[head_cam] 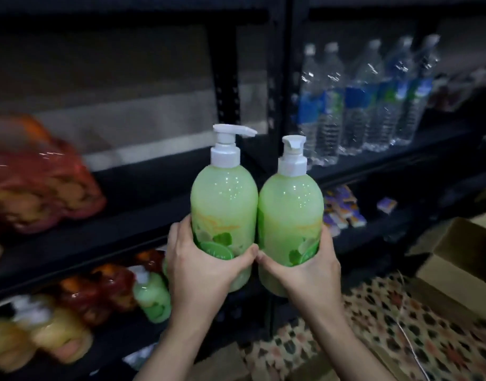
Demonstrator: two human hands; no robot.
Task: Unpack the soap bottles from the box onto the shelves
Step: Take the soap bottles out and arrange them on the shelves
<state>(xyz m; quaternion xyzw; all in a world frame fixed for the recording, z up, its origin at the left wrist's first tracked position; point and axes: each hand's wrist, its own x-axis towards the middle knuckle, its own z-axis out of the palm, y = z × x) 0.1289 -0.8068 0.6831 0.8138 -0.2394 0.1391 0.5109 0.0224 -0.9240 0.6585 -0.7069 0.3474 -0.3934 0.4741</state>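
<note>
Left hand (198, 270) curls round left bottle (224, 204), right hand (310, 273) round right bottle (290, 210), both low; top-heavy, we risk them tipping toward twelve o'clock.

red net bags (38, 182): blurred, cut by left edge | box (456, 268): cut by right edge | shelf soap bottle (151, 295): blurred, part behind left hand (200, 268) | purple packets (343, 213): print unreadable

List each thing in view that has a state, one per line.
left hand: grips the left soap bottle low down.
right hand: grips the right soap bottle low down.
left soap bottle: upright, held in the air, full.
right soap bottle: upright, held, touching the left one.
third soap bottle: standing upright, already shelved.
water bottles: upright, capped, in a row.
cardboard box: open.
</note>
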